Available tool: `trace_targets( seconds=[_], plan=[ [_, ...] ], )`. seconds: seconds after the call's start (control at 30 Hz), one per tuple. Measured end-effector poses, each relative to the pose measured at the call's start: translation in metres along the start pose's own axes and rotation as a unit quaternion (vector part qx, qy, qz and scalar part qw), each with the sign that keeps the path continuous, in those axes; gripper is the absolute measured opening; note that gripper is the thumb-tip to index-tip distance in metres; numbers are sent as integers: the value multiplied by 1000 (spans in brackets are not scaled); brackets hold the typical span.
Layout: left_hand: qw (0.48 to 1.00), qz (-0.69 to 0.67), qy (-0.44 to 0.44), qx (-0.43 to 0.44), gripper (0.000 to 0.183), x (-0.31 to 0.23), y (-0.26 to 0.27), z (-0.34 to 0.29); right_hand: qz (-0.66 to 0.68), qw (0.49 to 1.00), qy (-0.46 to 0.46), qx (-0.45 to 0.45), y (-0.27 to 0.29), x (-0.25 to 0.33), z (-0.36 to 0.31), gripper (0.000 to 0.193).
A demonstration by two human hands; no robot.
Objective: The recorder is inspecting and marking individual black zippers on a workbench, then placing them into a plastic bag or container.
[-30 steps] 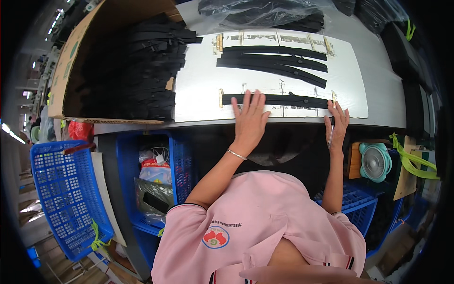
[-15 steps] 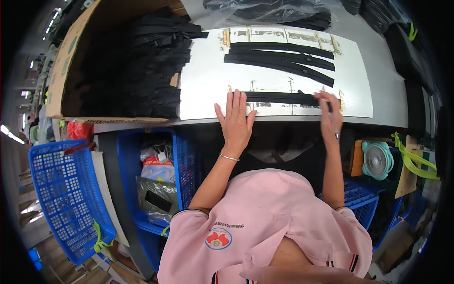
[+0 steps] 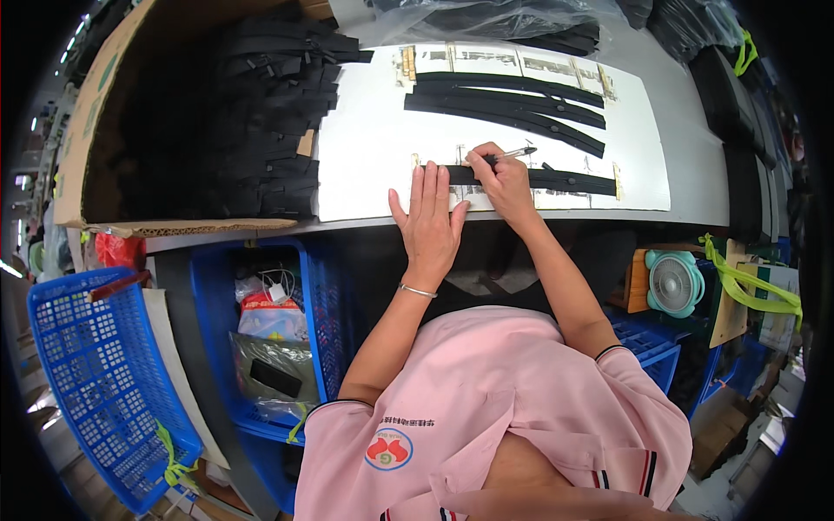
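My left hand (image 3: pixel 429 213) lies flat, fingers stretched out, with its fingertips on the left end of a black fabric strip (image 3: pixel 573 181). That strip runs left to right along the near side of a white board (image 3: pixel 365 148). In my right hand (image 3: pixel 506 189) is a pen (image 3: pixel 518 153), held across the fingers with one end sticking out to the right. The right fingertips are bent down at the strip, a little right of the left hand; whether they also pinch it I cannot tell. Several more black strips (image 3: pixel 495 111) lie fanned out farther up the board.
At the left a cardboard box (image 3: pixel 87 148) lies heaped with black strips (image 3: pixel 278 130). Clear plastic sheeting (image 3: pixel 486 22) covers black pieces at the back. Below the table edge are blue baskets (image 3: pixel 95 365) and a small teal fan (image 3: pixel 676 284) at the right.
My right hand has moved left along the strip, from its right end to beside my left hand, carrying the pen. The left hand stays on the strip. The whole view has shifted slightly.
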State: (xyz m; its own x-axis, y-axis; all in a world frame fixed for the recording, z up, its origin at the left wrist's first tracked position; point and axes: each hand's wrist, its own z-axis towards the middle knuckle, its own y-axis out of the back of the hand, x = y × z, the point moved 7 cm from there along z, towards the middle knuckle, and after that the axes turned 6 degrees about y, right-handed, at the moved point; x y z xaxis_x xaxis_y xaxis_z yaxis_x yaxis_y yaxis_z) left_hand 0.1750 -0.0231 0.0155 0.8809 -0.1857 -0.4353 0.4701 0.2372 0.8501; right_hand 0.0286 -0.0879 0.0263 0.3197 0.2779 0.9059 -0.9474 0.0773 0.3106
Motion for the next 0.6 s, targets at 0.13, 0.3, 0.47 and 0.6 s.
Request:
trace_targets(
  seconds=[0.13,0.3,0.47,0.6],
  plan=[
    [1000,-6,-1,-12,67,1,-1,-1,-43,998,28,33,-4,-3,1,23],
    [1000,-9,-1,-16,67,0,-1,0,-66,996,40,44,-5,0,0,22],
    [1000,1,-2,-18,67,-1,-1,0,-58,998,10,32,-4,-1,-1,20],
    [1000,0,2,-16,67,-1,0,0,-64,993,40,86,-6,2,-4,21]
  ],
)
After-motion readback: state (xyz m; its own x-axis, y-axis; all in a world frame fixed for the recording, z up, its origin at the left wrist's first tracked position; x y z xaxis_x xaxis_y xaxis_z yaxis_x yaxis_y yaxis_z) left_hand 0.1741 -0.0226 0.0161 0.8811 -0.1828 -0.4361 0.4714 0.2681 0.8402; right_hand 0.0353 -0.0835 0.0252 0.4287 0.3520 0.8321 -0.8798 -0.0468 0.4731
